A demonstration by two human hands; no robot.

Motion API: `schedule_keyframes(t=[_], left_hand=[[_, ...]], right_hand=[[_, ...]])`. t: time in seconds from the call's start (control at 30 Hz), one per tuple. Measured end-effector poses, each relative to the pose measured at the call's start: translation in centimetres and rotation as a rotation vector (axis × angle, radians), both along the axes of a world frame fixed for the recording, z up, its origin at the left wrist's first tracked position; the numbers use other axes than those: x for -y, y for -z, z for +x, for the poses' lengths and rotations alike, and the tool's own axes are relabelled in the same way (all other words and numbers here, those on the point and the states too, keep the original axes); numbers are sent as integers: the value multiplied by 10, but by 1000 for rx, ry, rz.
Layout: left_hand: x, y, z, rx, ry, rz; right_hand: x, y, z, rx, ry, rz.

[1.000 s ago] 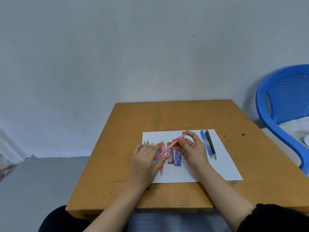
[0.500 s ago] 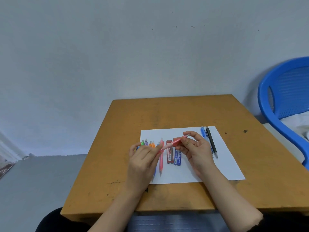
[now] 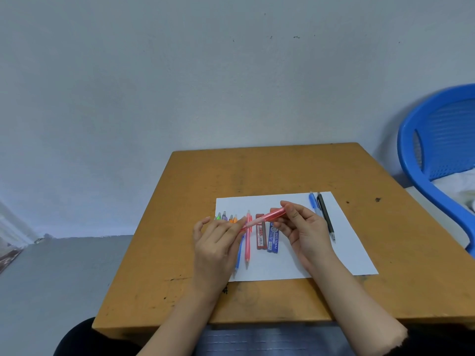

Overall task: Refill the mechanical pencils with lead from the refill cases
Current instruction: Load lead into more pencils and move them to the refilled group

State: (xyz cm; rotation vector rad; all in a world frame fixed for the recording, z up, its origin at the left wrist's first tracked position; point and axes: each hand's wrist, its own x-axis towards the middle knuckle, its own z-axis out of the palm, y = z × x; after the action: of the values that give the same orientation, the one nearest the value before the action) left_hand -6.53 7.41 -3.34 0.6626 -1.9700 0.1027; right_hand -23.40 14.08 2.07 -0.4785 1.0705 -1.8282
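- My right hand (image 3: 305, 229) pinches the upper end of a translucent red plastic mechanical pencil (image 3: 273, 216) between thumb and fingertips.
- My left hand (image 3: 218, 240) pinches the lower end of the same pencil at its fingertips, with the other fingers nearly straight. The thumb is hidden beneath.
- The two hands are apart, joined only by the pencil. It slants in the air between them, higher on the right-hand side.
- Directly below the pencil, between my hands, lie a dark red flat refill case (image 3: 260, 237) and a blue flat refill case (image 3: 273, 240), side by side and touching.
- Just left of the cases lies a second red mechanical pencil (image 3: 247, 246), tip toward me. Beside it a blue mechanical pencil (image 3: 239, 255) is partly covered by my left hand.
- Beyond my left fingertips show the green, purple and orange pencil tops (image 3: 224, 216).
- Just past my right hand lie a blue pen-shaped pencil (image 3: 313, 202) and a black slim pencil (image 3: 326, 217), close together.
- All of this rests on a white sheet of paper (image 3: 347, 242) on the tan wooden worktop (image 3: 257, 170).
- Well to the right of my right hand stands a blue plastic chair (image 3: 431, 150).
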Motion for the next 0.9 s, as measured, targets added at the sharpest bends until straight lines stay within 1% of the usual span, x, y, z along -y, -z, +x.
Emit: schedule_keyframes(t=[0.23,0.4,0.43,0.47,0.53,0.63,0.7,0.77,0.9], left_hand=[[-1,-3,-1,2,-66,13],[1,-2,2,-20,-98,58],[1,-1,3,-29,-105,68],[1,-1,4,-34,-111,72],[1,-1,3,-33,-113,71],[1,-1,2,-27,-109,79],[1,-1,3,-32,-110,79],[1,0,3,-31,-115,76],[2,0,3,-22,-124,71]], right_hand=[[0,-3,0,0,12,41],[1,3,-5,27,88,0],[1,4,-7,-21,113,10],[1,6,-8,-119,147,47],[1,12,-10,-422,215,151],[4,23,-11,-896,268,242],[6,30,-12,-1125,307,313],[9,33,-14,-1228,317,369],[11,34,-18,-1248,267,464]])
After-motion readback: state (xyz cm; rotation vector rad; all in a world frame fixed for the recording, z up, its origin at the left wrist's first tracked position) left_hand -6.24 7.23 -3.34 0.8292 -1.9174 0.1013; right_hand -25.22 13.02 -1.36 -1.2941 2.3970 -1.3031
